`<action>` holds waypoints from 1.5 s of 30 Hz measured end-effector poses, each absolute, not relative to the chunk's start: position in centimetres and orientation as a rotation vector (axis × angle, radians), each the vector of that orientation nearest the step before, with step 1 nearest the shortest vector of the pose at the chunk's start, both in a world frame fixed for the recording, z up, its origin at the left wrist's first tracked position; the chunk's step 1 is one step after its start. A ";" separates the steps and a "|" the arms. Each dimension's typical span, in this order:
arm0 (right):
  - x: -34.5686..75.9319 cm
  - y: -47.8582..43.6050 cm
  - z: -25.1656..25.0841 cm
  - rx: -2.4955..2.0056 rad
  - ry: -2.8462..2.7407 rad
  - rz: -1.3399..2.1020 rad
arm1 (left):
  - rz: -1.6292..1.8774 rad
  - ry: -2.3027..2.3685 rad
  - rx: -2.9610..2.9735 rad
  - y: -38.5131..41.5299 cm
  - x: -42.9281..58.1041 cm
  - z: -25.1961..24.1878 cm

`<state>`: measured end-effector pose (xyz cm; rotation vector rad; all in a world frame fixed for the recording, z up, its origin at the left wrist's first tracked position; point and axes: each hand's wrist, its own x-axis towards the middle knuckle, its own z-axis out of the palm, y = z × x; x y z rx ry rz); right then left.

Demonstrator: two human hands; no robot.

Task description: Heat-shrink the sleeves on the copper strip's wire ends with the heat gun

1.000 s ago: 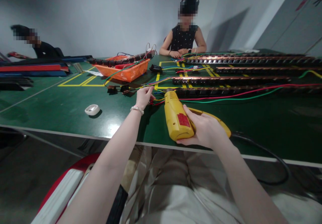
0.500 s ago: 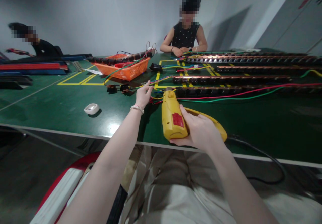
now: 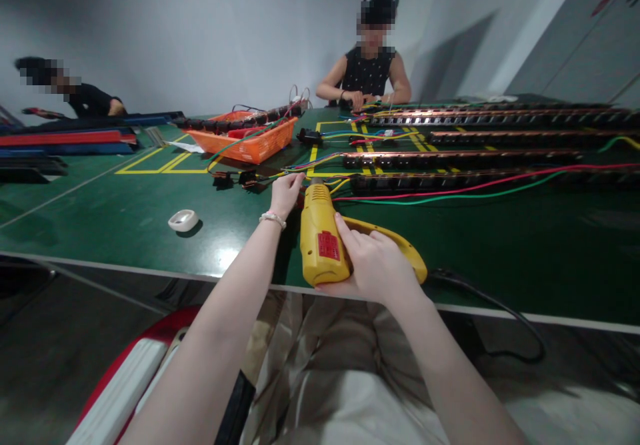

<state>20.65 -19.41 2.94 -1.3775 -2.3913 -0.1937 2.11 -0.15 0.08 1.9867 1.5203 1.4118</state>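
My right hand (image 3: 377,265) is wrapped around the handle of a yellow heat gun (image 3: 320,238), its nozzle pointing away from me towards thin coloured wires (image 3: 340,185). Just left of the nozzle, my left hand (image 3: 286,195) has its fingers pinched together on the wires; the exact spot is partly hidden. These wires run from black connectors (image 3: 247,178) on the left to a long black strip with copper edges (image 3: 450,182) on the right. A red wire (image 3: 490,177) and a green wire (image 3: 450,196) lie along the strip.
An orange basket (image 3: 245,148) holding parts stands beyond my left hand. A white ring-shaped roll (image 3: 183,220) lies on the green table (image 3: 125,232). More copper-edged strips (image 3: 460,158) lie behind. A black cord (image 3: 490,292) trails off the front edge. Two co-workers sit across and far left.
My right hand has brought the heat gun leftward, so its nozzle is now close to my left hand. The left fingers, a little spread before, have closed on the wires.
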 end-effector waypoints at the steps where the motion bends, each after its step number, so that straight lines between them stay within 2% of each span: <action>1: 20.7 -19.4 3.0 -1.373 -2.393 -0.179 | 1.409 1.523 1.993 -0.2 2.1 0.1; 23: 24.9 -19.0 3.3 -1.371 -2.323 -0.257 | 1.307 1.305 1.730 -0.8 2.6 0.5; 37: 22.3 -19.5 2.8 -1.444 -2.317 -0.284 | 1.341 1.124 1.619 -1.2 3.1 0.8; 45: 20.3 -19.6 2.9 -1.417 -2.360 -0.235 | 1.314 1.194 1.607 -1.0 3.2 0.4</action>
